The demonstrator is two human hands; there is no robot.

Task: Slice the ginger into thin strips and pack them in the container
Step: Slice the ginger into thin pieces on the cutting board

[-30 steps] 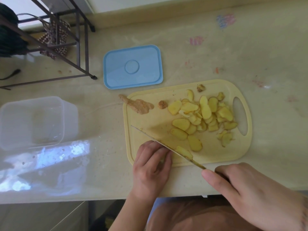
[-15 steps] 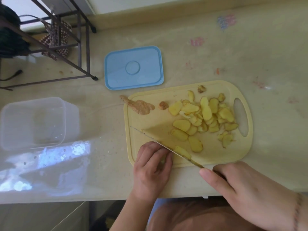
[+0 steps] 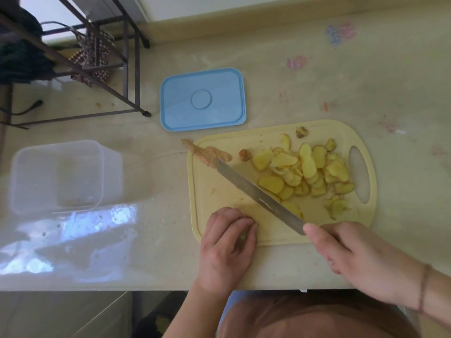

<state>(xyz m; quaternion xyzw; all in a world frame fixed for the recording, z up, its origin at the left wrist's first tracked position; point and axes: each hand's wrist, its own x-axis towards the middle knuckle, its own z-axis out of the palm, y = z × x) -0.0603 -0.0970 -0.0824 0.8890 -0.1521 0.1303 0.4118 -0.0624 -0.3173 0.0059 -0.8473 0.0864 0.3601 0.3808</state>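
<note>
Right hand (image 3: 361,259) wraps the knife (image 3: 258,195) handle, forefinger along the spine, blade flat-side up across the yellow cutting board (image 3: 202,191), left hand (image 3: 225,242) curled at board's near edge – fingertips seem to pinch a small ginger bit, ginger slices (image 3: 305,174) piled toward board's handle end, clear container (image 3: 58,174) well apart at left, blue lid (image 3: 202,98) behind board.

Left hand (image 3: 225,242) sits low in the centre of the frame, fingers curled tight with the knuckles up and fingertips tucked under (whatever it pinches is hidden beneath them). Its bare forearm runs down to the bottom edge. Right hand (image 3: 361,259) comes in from the lower right, fingers wrapped round a knife (image 3: 258,195) handle, forefinger stretched along the top toward the blade. A thin band circles the right wrist at the right edge.
</note>
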